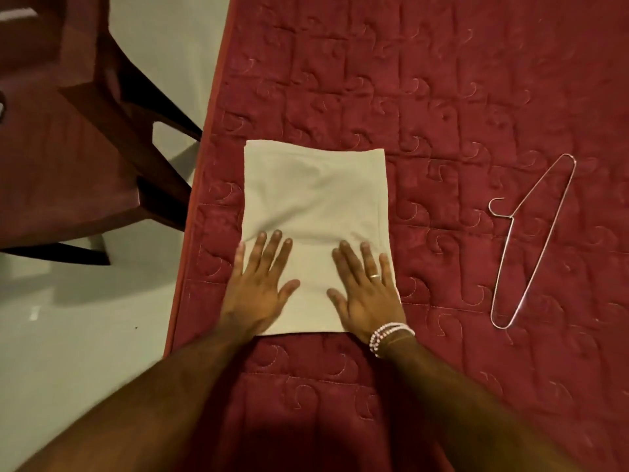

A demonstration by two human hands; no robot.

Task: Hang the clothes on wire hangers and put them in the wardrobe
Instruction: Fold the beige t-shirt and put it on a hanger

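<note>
A pale beige garment [315, 195], folded into a flat rectangle, lies on the red quilted bed [442, 80]. My left hand [260, 287] presses flat on its near left part, fingers straight and spread. My right hand [366, 291], with a ring and a bead bracelet at the wrist, presses flat on its near right part. A thin wire hanger [532, 243] lies on the quilt to the right of the garment, hook pointing left, apart from both hands.
A dark brown plastic chair [68, 137] stands on the pale floor [85, 335] to the left of the bed. The bed's left edge [200, 185] runs close beside the garment. Red quilt stretches away behind and to the right.
</note>
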